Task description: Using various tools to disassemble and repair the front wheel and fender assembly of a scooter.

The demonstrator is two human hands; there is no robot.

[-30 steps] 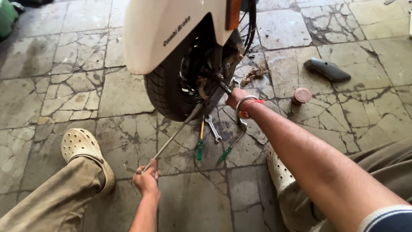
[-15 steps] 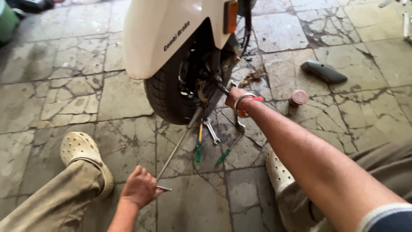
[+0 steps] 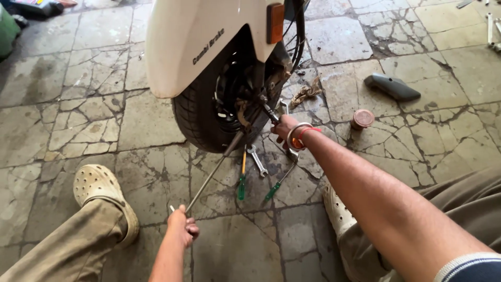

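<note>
1. The scooter [image 3: 209, 47] is cut off by the top edge; only its white front mudguard and the wheel [image 3: 209, 117] show.
2. The mudguard hides the upper half of the tyre.
3. The far end of the long metal rod [image 3: 214, 175] disappears among the hub parts; what it engages cannot be told.
4. The right hand [image 3: 284, 127] has its fingers hidden behind the wrench at the axle, so its grip is unclear.
5. The left hand [image 3: 181, 228] wraps the rod's near end, covering it.
6. The green object [image 3: 6, 31] at the left edge is cropped beyond recognition.
7. The tools [image 3: 490, 28] at the upper right corner are too small to identify.
</note>
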